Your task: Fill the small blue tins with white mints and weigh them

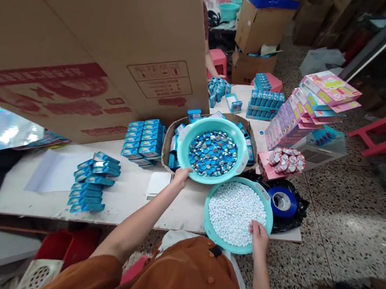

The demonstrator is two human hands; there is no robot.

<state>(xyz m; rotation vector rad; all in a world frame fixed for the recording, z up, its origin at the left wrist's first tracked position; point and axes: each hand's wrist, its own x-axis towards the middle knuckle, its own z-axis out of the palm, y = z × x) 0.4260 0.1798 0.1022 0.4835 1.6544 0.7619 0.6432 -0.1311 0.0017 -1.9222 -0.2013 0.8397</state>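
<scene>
My left hand (181, 176) is closed on the near left rim of a turquoise basin (182, 148) full of small round blue-and-silver pieces (213, 154). That basin rests on an open carton of blue boxes (167, 147). Nearer to me, a second turquoise basin (207, 221) holds many small white pellets (235, 211) and overhangs the table's front edge. Over its right rim reaches my right hand (259, 235), fingers bent together at the pellets; whatever is between the fingertips is too small to make out.
Small blue boxes stand in stacks (144, 140) and loose rows (92, 184) on the white table (125, 192). A large carton (95, 39) walls off the back left. Right are blue tape (292, 205) and pink packages (290, 116). Another person's hand (220, 75) shows behind.
</scene>
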